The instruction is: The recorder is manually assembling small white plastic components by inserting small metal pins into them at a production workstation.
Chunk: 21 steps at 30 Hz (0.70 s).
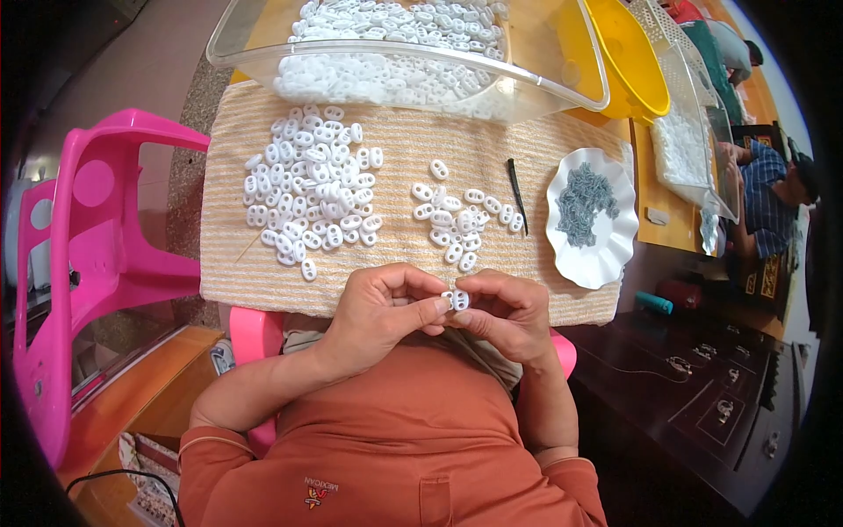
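My left hand (pixel 386 303) and my right hand (pixel 505 316) meet just in front of my chest, both pinching one small white plastic piece (pixel 458 299) between fingertips. On the striped beige cloth (pixel 562 176) ahead lie a large pile of white pieces (pixel 314 184) at the left and a smaller cluster of white pieces (pixel 461 220) in the middle. A thin black tool (pixel 516 193) lies to the right of the cluster. A white scalloped plate (pixel 606 255) holds a heap of small grey metal parts (pixel 583 200).
A clear plastic tub (pixel 544 83) full of white pieces stands at the back. A yellow bowl (pixel 628 61) sits to its right, a pink plastic chair (pixel 97 255) at my left. Another person (pixel 773 189) sits at the far right by a clear bin (pixel 694 140).
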Tool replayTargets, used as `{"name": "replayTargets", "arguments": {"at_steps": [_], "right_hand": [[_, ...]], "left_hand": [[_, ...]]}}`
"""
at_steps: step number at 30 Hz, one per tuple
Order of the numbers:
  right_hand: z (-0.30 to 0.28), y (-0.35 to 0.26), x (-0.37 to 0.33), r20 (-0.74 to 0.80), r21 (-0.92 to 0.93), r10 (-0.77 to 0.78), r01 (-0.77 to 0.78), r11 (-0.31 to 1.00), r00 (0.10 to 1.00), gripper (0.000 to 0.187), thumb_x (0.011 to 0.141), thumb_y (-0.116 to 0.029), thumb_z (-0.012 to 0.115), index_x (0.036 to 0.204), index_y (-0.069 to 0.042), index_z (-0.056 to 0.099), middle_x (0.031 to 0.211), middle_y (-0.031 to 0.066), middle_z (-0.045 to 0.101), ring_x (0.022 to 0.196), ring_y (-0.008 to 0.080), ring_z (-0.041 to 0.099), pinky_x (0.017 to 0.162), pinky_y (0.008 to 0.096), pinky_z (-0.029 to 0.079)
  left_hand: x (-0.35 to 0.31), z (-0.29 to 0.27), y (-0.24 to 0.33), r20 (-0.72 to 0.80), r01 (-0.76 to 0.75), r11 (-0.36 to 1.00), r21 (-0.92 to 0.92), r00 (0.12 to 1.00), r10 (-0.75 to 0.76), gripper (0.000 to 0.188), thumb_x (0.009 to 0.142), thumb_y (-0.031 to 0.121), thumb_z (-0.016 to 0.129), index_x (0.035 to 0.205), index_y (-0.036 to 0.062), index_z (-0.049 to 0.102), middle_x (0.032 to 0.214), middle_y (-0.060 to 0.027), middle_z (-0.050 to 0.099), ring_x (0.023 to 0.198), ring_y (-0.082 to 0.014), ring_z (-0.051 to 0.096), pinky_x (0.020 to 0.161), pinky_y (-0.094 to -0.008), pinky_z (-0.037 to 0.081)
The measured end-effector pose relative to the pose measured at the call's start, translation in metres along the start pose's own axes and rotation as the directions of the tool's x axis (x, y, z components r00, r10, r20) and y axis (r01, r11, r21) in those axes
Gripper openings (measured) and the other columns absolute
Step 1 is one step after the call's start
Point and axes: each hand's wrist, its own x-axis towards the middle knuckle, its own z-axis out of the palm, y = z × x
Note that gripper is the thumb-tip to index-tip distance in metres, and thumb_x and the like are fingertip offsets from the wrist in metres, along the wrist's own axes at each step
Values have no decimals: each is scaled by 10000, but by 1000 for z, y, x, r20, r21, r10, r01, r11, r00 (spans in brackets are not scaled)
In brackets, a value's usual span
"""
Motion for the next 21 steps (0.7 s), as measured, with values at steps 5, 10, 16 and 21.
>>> {"name": "replayTargets", "arguments": {"at_steps": [5,10,16,21], "right_hand": [[1,2,-2,-1,48,-2,2,999,1000,334,799,110,661,1123,58,600,997,145,634,883,176,641,741,268,527],[3,2,-2,-7,118,10,-9,993,1000,338,804,87,668,1133,53,599,980,134,639,847,155,647,626,214,499],[6,2,-2,-10,189,12,-10,982,1000,336,810,81,664,1138,56,595,975,132,641,838,157,654,599,201,486],[7,3,-3,-8,192,28,-26,981,1000,343,809,89,659,1144,58,589,982,138,643,866,181,662,658,233,524]], "left_hand": [[-1,0,0,0,4,1000,1,1000,-4,156,865,10,640,1002,-54,604,886,-123,667,756,-143,664,693,-257,578],[-1,1,1,-7,9,1000,-4,1000,-9,149,862,15,647,990,-50,606,874,-119,667,732,-139,658,681,-254,577],[-2,1,1,-1,7,1000,-11,1000,-7,146,861,20,652,982,-47,606,859,-118,666,723,-138,655,669,-252,574],[-3,1,1,-4,12,1000,-12,1000,-12,144,859,21,657,978,-43,606,850,-114,665,723,-137,654,662,-249,572]]}}
